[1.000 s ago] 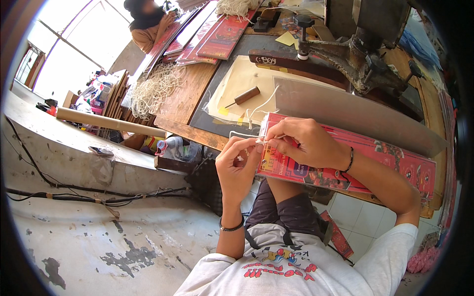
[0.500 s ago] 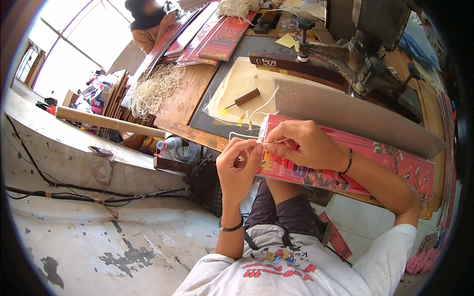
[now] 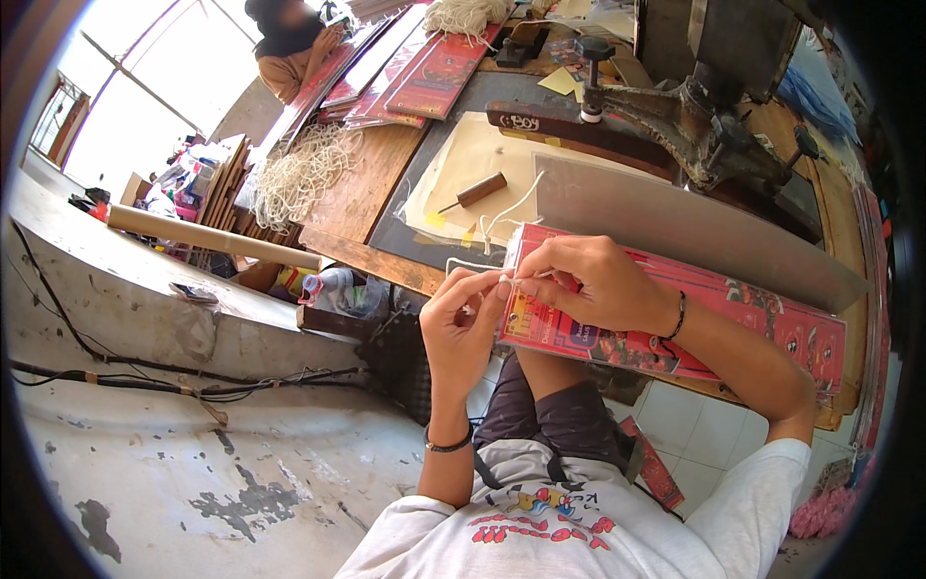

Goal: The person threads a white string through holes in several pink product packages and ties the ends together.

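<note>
A long red printed stack of sheets (image 3: 714, 338) lies along the front edge of the bench, partly under my right forearm. At its left end a white cord (image 3: 475, 264) runs to my fingers, and another piece of it rises behind onto the paper. My left hand (image 3: 461, 314) pinches the cord just off the corner of the stack. My right hand (image 3: 588, 280) pinches it beside the left fingertips, its palm over the printed sheets. Whether a knot sits between the fingertips is too small to tell. An awl with a wooden handle (image 3: 482, 190) rests on the cream paper beyond.
A heavy metal press (image 3: 714, 135) stands behind a grey plate (image 3: 675, 222). A tangle of white cord (image 3: 304, 174) and red printed boards (image 3: 434, 82) lie at the far left. Another person (image 3: 294, 58) is beyond them. A cardboard tube (image 3: 212, 236) leans near a box with a plastic bottle (image 3: 328, 285).
Both hands stay at the same corner, still pinching the cord. The cord loop beside my left fingers sits slightly lower. Nothing else has visibly moved.
</note>
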A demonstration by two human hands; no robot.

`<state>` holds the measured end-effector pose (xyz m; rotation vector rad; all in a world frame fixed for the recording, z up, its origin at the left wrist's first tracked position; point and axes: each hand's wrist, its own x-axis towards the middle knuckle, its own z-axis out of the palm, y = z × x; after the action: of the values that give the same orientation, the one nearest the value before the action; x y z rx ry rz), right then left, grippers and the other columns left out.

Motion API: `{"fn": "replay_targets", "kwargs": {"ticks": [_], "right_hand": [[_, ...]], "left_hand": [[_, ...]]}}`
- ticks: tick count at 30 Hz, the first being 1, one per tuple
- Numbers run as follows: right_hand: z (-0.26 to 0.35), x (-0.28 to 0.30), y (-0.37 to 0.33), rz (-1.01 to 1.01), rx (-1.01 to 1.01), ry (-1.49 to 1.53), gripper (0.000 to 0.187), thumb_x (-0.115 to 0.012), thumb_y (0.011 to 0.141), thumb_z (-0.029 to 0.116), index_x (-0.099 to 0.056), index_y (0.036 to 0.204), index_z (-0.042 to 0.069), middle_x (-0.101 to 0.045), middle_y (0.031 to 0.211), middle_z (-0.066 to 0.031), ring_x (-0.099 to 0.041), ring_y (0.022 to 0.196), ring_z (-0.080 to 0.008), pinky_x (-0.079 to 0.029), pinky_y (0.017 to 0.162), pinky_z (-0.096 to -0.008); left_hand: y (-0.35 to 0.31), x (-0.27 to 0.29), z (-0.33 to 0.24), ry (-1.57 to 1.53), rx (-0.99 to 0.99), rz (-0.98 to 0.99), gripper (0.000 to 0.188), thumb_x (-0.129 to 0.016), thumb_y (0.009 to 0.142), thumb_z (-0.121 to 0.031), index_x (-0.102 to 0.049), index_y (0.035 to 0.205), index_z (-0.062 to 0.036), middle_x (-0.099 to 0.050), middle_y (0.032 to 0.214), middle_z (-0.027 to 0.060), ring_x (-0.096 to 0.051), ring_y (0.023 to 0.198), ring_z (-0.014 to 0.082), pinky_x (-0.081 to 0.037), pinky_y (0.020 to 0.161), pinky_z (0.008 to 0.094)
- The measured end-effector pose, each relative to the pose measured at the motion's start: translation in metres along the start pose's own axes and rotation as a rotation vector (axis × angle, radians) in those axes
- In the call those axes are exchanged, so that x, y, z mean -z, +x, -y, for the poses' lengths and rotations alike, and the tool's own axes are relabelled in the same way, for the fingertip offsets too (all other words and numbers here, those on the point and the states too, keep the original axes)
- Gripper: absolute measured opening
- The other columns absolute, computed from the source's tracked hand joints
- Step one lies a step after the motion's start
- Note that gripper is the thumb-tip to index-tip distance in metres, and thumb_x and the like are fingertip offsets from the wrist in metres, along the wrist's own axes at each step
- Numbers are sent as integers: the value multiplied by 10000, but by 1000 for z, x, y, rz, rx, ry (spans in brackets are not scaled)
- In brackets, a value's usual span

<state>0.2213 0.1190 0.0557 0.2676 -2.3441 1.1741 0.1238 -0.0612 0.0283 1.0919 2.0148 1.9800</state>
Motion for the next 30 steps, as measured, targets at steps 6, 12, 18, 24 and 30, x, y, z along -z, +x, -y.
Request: {"fn": "replay_targets", "kwargs": {"ticks": [6, 12, 18, 24, 30], "right_hand": [[-8, -4, -1, -24, 66, -14, 167, -689, 942, 196, -699, 984, 35, -695, 839, -152, -660, 663, -271, -534, 623, -371], [-8, -3, -1, -10, 72, -27, 163, -692, 937, 198, -701, 995, 46, -696, 844, -145, -663, 663, -267, -534, 622, -371], [-3, -1, -1, 2, 33, -4, 155, -698, 931, 195, -699, 996, 55, -702, 868, -139, -667, 673, -266, -541, 630, -365], [-1, 1, 0, 0, 34, -12, 153, -704, 927, 193, -695, 991, 54, -702, 879, -139, -687, 726, -280, -550, 655, -365], [0, 2, 0, 6, 12, -17, 154, -705, 926, 192, -692, 988, 52, -701, 871, -137, -690, 740, -285, -551, 660, -372]], "left_hand": [[-1, 0, 4, -78, 24, 2, 123, -736, 899, -33, -731, 1012, 15, -522, 761, -30, -397, 644, 13, -293, 504, 184], [-1, 0, 1, -73, 49, 30, 188, -782, 854, -31, -741, 1035, -3, -535, 767, -35, -390, 622, 5, -284, 497, 182], [-1, 3, -3, 3, 31, 78, 229, -767, 858, 13, -724, 1082, 29, -545, 800, -41, -472, 665, -1, -369, 519, 156], [-1, -1, -3, -26, 54, 27, 236, -824, 819, -52, -754, 1042, -15, -554, 762, -39, -395, 612, 2, -278, 496, 181], [-1, -3, -6, 2, 48, 8, 177, -791, 852, -42, -758, 1023, -11, -554, 754, -34, -397, 608, 7, -291, 497, 188]]}}
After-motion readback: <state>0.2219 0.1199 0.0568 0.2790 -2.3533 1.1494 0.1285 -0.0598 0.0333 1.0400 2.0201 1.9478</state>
